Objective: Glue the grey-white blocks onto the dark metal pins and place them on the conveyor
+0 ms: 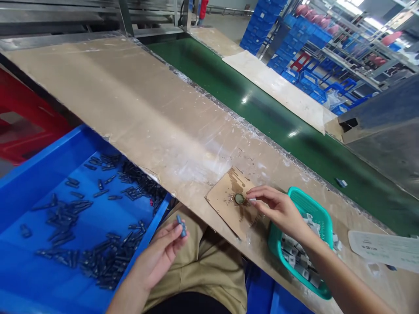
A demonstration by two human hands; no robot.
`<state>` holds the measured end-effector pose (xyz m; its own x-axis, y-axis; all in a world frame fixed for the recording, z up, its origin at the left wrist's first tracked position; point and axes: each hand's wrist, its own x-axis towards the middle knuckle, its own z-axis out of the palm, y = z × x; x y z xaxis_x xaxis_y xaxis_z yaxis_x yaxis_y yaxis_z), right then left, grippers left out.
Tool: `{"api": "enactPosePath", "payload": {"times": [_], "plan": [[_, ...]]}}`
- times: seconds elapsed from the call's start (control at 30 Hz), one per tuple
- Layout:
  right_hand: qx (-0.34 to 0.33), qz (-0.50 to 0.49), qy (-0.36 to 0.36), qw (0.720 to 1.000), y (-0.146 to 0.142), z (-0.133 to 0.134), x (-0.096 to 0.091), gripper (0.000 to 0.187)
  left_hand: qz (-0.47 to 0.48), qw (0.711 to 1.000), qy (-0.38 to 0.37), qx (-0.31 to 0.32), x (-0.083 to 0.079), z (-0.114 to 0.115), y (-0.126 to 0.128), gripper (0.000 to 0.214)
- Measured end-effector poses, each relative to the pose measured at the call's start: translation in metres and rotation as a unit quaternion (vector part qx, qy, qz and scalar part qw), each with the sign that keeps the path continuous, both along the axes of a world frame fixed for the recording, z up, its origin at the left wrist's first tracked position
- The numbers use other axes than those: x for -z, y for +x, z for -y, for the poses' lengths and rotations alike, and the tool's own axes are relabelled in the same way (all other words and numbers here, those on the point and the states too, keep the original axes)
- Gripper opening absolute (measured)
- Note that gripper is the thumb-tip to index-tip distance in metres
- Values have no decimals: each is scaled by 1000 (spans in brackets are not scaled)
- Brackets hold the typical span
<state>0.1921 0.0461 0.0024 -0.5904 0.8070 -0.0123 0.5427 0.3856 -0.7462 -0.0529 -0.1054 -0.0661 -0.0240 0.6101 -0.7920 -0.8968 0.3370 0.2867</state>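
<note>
My left hand point(163, 250) is closed around a small dark blue-grey plastic part point(181, 226), held above my lap. Between the thumb and fingers of my right hand point(278, 207) is a small white piece point(252, 199), mostly covered by the fingertips. Just left of those fingertips, a small round cap point(239, 199) with a pale middle sits on a stained square of cardboard point(222, 192). A green plastic basket point(327, 213) with several white and grey blocky pieces point(296, 255) stands under my right forearm.
At left a big blue bin point(39, 165) holds many loose dark parts point(108, 257). Beyond the brown-covered table point(137, 109) runs a green conveyor belt point(209, 69) with a small part point(341, 182) on it. A pale printed card point(382, 248) lies right of the basket.
</note>
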Motion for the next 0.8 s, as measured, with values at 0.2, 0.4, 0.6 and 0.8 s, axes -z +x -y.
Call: {"api": "enactPosePath", "payload": {"times": [0.2,0.4,0.6,0.8], "plan": [[13,-31,-13,999,-4,-2,11,6,106,989,68,74,-6,-3,24,27],[-19,-2,21,1000,0,1,11,19,109,986,83,95,-1,-6,27,23],[-48,40,74,995,4,1,11,18,105,987,78,92,1,-8,24,25],[-56,52,106,991,1,-1,13,18,119,983,99,97,3,-8,26,21]]}}
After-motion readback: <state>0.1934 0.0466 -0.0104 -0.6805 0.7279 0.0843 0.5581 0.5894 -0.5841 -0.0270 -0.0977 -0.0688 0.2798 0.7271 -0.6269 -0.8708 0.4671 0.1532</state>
